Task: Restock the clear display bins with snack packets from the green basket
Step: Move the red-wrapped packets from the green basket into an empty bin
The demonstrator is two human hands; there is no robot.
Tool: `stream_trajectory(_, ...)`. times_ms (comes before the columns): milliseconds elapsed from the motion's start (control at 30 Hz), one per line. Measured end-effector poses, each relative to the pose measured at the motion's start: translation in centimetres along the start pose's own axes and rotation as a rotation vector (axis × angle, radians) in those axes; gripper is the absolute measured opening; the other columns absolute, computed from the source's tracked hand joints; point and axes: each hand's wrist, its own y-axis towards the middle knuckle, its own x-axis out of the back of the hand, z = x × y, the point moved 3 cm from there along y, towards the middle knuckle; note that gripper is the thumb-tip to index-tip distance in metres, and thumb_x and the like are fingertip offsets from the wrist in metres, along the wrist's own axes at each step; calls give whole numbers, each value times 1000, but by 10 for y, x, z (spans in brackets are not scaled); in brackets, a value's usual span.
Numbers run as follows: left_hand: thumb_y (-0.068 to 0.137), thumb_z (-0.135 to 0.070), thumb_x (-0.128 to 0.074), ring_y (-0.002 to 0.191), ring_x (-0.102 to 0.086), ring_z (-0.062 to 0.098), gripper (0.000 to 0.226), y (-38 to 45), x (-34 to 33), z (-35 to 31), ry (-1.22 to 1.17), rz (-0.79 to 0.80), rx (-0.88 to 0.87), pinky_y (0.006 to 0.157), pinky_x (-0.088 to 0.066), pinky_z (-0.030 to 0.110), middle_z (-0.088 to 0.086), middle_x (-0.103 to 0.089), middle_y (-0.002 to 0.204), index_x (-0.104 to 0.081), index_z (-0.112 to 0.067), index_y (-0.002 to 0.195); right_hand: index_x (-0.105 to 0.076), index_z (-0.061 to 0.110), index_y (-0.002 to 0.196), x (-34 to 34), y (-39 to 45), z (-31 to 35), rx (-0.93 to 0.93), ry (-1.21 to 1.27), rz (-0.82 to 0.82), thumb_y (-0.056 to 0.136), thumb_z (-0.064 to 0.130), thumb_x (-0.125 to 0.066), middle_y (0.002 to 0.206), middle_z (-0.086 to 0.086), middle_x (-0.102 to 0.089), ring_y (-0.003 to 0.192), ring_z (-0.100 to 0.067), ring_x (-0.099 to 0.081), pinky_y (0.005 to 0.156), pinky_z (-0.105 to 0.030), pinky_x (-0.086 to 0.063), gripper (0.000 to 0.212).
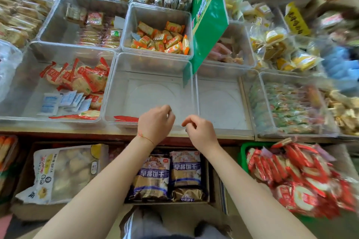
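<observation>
Left hand (155, 124) over the near rim of the nearly bare clear bin (120, 83), fingers curled inward, nothing visibly held. Right hand (200, 132) just beside it at the same rim, fingers bent likewise, thumb and forefinger close together; cannot tell whether anything is pinched. Red string (145, 137) around the left wrist. Inside that bin, near the left hand, one red packet (126, 118) lying flat. One bin over to the left, round red-wrapped crackers (85, 79) and small white sachets (58, 103). Behind, orange packets (161, 39) in another bin. Lower right, below the counter (77, 132) edge, green basket (243, 153) heaped with red snack packets (291, 176). Between the forearms, boxed purple biscuit bags (169, 172).
</observation>
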Motion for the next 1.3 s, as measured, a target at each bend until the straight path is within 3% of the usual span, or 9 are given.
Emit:
stream_trajectory(300, 96, -33, -49, 86, -66, 27, 22, -42, -150, -199, -108, 405, -49, 68, -48, 33, 1, -72, 90, -69, -23, 98, -71, 18, 86, 118, -96, -213, -183, 55, -14, 88, 6, -53, 79, 8, -65, 81, -17, -62, 75, -30, -45, 22)
stream_trajectory(433, 91, -46, -48, 91, -66, 29, 34, -75, -211, -291, -179, 411, 65, 72, -49, 36, 5, -74, 93, -71, -23, 100, -72, 12, 90, 188, -129, -308, -122, 66, -29, 89, 3, -55, 93, -4, -69, 91, -17, -60, 79, -25, -42, 18)
stream_trajectory(533, 93, -29, -55, 84, -63, 31, 19, -95, -242, -355, -198, 486, 109, 64, -37, 33, 9, -69, 83, -66, -16, 85, -68, 14, 100, 245, -149, -368, -175, -23, -113, 88, 5, -53, 103, -4, -61, 95, -19, -54, 76, -29, -40, 21)
stream_trajectory(667, 94, -25, -56, 78, -59, 22, 19, -100, -261, -414, -159, 473, 167, 63, -33, 31, 3, -65, 78, -65, -15, 80, -55, 12, 128, 298, -151, -427, -262, -232, -245, 83, 13, -60, 121, -14, -52, 117, -33, -47, 98, -40, -40, 45)
stream_trajectory(800, 94, -23, -57, 80, -61, 22, 18, -97, -275, -446, -157, 483, 214, 63, -36, 29, 4, -67, 81, -68, -17, 82, -17, 16, 153, 299, -145, -474, -421, -252, 82, 82, 48, -69, 150, -20, -29, 140, -36, -27, 114, -43, -27, 94)
stream_trajectory(967, 95, -24, -54, 76, -65, 19, 20, -88, -287, -470, -210, 518, 302, 68, -53, 34, -2, -71, 86, -73, -18, 93, -45, 20, 136, 309, -149, -495, -344, -127, -30, 88, 28, -65, 138, -6, -49, 129, -27, -44, 105, -41, -41, 53)
stream_trajectory(1067, 94, -22, -55, 71, -68, 14, 17, -79, -292, -481, -313, 467, 372, 72, -57, 39, -5, -71, 80, -71, -21, 87, -56, 24, 112, 338, -157, -491, -372, 114, -218, 91, 19, -55, 103, 1, -64, 92, -20, -63, 75, -33, -53, 22)
stream_trajectory(1167, 93, -29, -60, 78, -66, 8, 13, -72, -298, -497, -394, 395, 380, 69, -56, 32, -6, -70, 90, -68, -25, 102, -54, 27, 106, 369, -161, -477, -297, 403, -294, 91, 13, -57, 89, 4, -63, 66, -2, -58, 55, -16, -45, 21)
stream_trajectory(1300, 90, -37, -67, 97, -62, 4, 35, -62, -298, -512, -750, 422, 508, 71, -49, 16, -9, -64, 107, -59, -27, 123, -63, 22, 105, 369, -145, -462, -307, 655, 7, 90, 19, -61, 92, 2, -70, 81, -11, -66, 72, -29, -56, 15)
